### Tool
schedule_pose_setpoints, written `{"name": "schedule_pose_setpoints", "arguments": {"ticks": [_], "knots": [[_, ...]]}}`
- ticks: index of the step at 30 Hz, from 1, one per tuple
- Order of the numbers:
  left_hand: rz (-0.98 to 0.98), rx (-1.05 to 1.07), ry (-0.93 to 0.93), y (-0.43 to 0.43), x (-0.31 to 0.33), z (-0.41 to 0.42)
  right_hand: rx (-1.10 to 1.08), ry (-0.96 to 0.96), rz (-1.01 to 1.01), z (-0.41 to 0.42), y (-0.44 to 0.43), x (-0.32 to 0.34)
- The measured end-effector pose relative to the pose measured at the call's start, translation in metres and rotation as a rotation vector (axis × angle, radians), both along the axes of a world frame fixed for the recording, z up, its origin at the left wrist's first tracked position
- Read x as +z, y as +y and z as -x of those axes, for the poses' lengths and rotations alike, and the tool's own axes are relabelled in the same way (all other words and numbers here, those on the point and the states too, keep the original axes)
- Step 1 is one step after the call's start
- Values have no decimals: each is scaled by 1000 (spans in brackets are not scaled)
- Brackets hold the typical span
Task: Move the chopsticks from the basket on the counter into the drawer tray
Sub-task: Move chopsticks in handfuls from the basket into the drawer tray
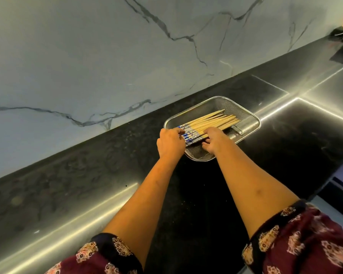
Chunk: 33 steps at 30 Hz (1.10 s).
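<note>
1. The left hand (170,143) has its fingers curled over the blue-patterned ends of the chopsticks (212,122) and grips them.
2. The right hand (214,140) wraps around the middle of the same bundle, fingers bent over the top and thumb tucked beneath.
3. The chopsticks lie as a loose bundle inside the basket (248,123), with their plain wooden tips fanned towards its far right end.
4. The basket is a metal mesh tray with rounded corners. It sits flat on the black counter (285,145), near the back edge.
5. Behind that edge rises a veined marble wall (87,56).
6. Both forearms are bare and come out of dark red patterned sleeves (305,244).
7. At the far right back corner of the counter lies a small dark object (340,30) with an orange cable.
</note>
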<state>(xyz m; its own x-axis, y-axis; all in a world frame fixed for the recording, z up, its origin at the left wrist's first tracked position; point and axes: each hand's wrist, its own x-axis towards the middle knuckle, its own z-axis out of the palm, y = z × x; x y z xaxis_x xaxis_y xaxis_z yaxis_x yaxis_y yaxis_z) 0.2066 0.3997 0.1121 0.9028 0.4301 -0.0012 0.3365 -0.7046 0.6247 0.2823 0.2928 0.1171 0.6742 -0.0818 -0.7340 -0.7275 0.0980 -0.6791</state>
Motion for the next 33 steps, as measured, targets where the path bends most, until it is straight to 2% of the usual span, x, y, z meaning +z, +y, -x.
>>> {"name": "schedule_pose_setpoints", "arguments": {"ticks": [3, 13, 25, 33], "knots": [[-98, -72, 58, 1, -1, -7, -22, -3, 0, -2, 5, -4], [-240, -208, 246, 1, -6, -22, -61, -33, -28, -10, 7, -25], [-257, -219, 298, -3, -4, -24, -52, -69, -106, -9, 5, -27], [-163, -182, 257, -6, -6, -23, -72, -42, -100, -11, 1, -26]]}}
